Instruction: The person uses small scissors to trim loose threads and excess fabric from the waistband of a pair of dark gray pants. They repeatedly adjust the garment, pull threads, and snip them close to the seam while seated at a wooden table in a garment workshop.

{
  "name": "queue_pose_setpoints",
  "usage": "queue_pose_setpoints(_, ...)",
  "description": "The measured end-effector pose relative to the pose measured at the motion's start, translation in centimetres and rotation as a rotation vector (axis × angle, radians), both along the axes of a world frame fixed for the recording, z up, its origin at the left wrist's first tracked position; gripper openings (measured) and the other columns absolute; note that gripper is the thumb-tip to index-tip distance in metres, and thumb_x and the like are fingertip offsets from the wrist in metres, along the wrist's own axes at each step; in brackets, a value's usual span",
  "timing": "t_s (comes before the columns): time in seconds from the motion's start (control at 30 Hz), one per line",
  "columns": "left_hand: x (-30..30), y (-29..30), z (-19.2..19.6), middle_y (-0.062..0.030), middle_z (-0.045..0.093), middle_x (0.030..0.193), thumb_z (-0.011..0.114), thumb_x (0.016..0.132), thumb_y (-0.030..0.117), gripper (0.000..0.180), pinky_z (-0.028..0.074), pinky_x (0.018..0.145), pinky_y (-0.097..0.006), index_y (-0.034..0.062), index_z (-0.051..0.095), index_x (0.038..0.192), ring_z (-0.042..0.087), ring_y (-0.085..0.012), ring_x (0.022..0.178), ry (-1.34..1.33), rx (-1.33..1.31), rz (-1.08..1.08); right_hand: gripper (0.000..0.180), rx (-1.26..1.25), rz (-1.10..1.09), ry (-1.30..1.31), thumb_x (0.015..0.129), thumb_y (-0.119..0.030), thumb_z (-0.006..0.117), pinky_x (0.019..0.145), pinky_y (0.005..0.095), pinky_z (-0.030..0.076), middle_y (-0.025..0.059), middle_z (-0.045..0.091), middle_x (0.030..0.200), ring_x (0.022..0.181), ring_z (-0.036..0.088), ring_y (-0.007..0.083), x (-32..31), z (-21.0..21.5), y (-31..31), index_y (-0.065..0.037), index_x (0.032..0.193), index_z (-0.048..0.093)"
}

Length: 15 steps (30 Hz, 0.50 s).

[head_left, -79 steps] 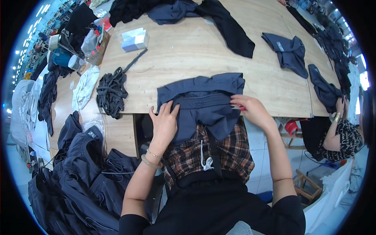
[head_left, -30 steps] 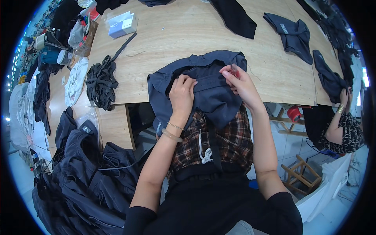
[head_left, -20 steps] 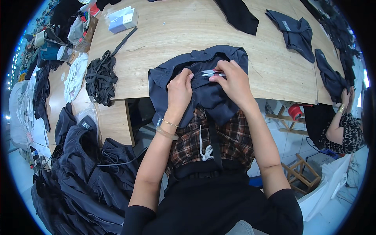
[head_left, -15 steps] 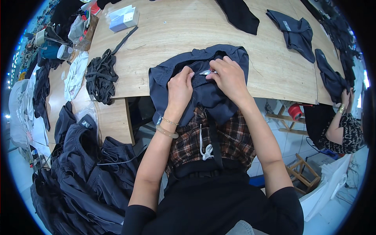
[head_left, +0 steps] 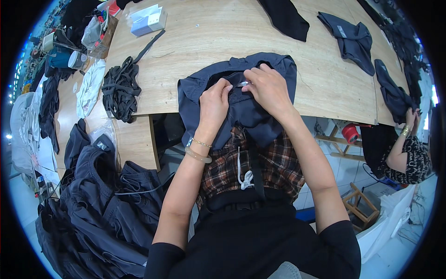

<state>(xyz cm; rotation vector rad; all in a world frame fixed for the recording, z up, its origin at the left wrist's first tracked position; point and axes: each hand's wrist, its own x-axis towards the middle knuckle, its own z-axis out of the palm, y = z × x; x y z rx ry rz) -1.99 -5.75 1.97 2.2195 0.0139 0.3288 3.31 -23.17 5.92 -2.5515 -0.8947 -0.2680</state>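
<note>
A dark navy garment [head_left: 204, 90] hangs over the table's near edge onto my lap, its waist opening spread toward the far side. My left hand [head_left: 215, 100] pinches the fabric near the left of that opening, thumb and index finger together. Thread snips [head_left: 243, 84] with bright metal blades stick out of my right hand [head_left: 268, 90], whose fingers are curled round them. The blade tips point left toward my left fingertips, a small gap apart. Most of the snips' handle is hidden inside my right hand.
A bundle of dark fabric strips [head_left: 121, 90] and a white-and-blue tissue box [head_left: 147, 21] lie on the table [head_left: 213, 37]. Dark garments [head_left: 111, 200] are heaped at my left. At far right a co-worker's hand [head_left: 410, 117] touches a dark folded piece [head_left: 390, 93]. A wooden stool [head_left: 360, 204] stands below.
My right hand has shifted slightly left and its fingers have closed further over the snips, so less of the blades shows. My left hand keeps its pinch nearly in place.
</note>
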Motion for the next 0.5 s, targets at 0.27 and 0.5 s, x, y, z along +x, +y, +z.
queue_pose_setpoints(0.27,-0.3,0.8,-1.6,-0.012,0.073,0.092,0.073,0.086,0.004,0.012,0.056,0.075,-0.037,0.0014,0.071,0.097,0.071,-0.0301,0.084,-0.233,0.122,-0.122,0.023,0.045,-0.068,0.114,0.08,-0.022,0.076,0.075,0.0409,0.049,0.0054,0.064,0.084,0.086,0.059,0.0278,-0.4,0.6,-1.6,-0.007,0.09,0.062)
queue_pose_setpoints(0.5,0.0,0.8,-1.5,-0.0164,0.072,0.088,0.068,0.091,0.003,0.006,0.055,0.069,-0.038,0.0,0.068,0.096,0.071,-0.0326,0.079,-0.089,0.04,-0.059,0.024,0.072,0.005,0.113,0.079,-0.023,0.078,0.074,0.0395,0.049,0.0044,0.063,0.082,0.084,0.058,0.026,-0.7,-0.3,-1.5,-0.007,0.091,0.064)
